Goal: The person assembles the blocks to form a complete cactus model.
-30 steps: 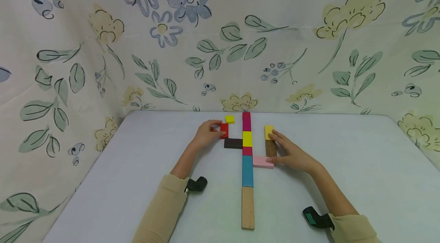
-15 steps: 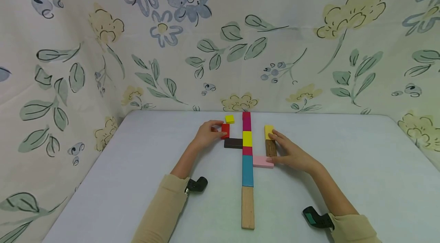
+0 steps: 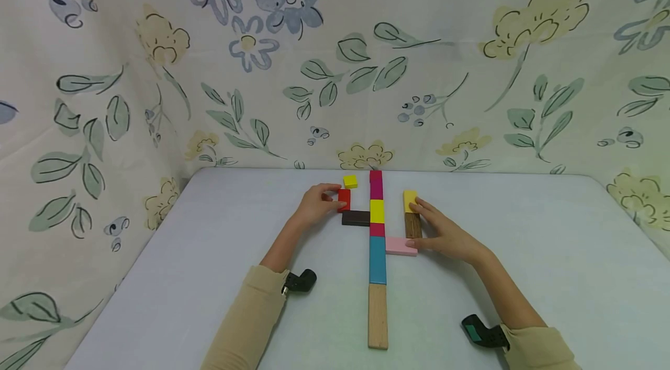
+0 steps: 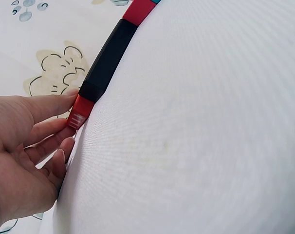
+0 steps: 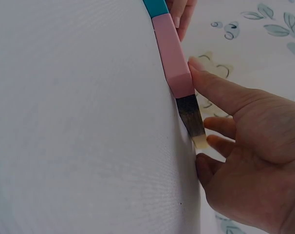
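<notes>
A long straight line of coloured blocks point(image 3: 377, 259) runs down the middle of the white table point(image 3: 209, 253). My left hand point(image 3: 328, 200) pinches a small red block point(image 3: 344, 199), which lies just behind a dark brown block point(image 3: 356, 217) left of the line. The left wrist view shows the fingertips point(image 4: 69, 95) on the red block point(image 4: 79, 113) beside the dark block point(image 4: 108, 61). My right hand point(image 3: 421, 224) rests with straight fingers against a yellow block point(image 3: 410, 200), a brown block point(image 3: 413, 225) and a pink block point(image 3: 401, 246), right of the line.
A loose small yellow block point(image 3: 350, 181) lies behind the red one. Flowered cloth walls point(image 3: 335, 67) close in the table at the back and on both sides. In the right wrist view the pink block point(image 5: 173, 58) butts against a teal one point(image 5: 157, 6).
The red block has crept slightly to the right under my left hand. My right hand and the other blocks have stayed in place.
</notes>
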### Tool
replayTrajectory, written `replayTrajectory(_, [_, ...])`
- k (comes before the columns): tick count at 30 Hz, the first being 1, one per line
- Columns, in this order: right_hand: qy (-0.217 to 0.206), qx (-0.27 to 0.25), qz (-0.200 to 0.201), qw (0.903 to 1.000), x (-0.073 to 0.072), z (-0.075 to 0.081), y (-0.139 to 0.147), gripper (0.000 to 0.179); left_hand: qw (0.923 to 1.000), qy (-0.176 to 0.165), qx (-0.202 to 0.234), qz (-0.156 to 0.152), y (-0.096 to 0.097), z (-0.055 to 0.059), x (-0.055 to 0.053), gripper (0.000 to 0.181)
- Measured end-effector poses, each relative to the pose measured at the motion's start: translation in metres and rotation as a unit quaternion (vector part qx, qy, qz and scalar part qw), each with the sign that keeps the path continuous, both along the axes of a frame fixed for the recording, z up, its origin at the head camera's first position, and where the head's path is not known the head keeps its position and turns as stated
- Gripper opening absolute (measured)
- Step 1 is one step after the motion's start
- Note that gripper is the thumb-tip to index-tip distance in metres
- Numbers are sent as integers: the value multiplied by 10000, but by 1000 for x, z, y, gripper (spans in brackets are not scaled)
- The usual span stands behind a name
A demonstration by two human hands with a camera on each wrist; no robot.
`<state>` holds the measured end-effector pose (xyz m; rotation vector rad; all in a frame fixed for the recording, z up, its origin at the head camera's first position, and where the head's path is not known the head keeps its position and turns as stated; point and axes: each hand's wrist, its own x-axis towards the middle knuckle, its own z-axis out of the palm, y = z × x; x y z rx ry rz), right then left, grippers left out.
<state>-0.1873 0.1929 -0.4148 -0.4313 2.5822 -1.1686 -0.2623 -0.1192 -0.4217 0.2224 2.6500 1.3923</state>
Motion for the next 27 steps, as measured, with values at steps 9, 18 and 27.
replayTrajectory(9, [26,-36,7,10000,0,0,0,95,10000,1,62,-77,-1,0,0,47])
replayTrajectory(18, [40,-10,-3,10000,0,-1,0,94,9999,-66,142,-1,0,-1,0,48])
replayTrajectory(27, [72,2,10,10000,-1,-2,1,94,9997,-176,132,75,0,2,-1,50])
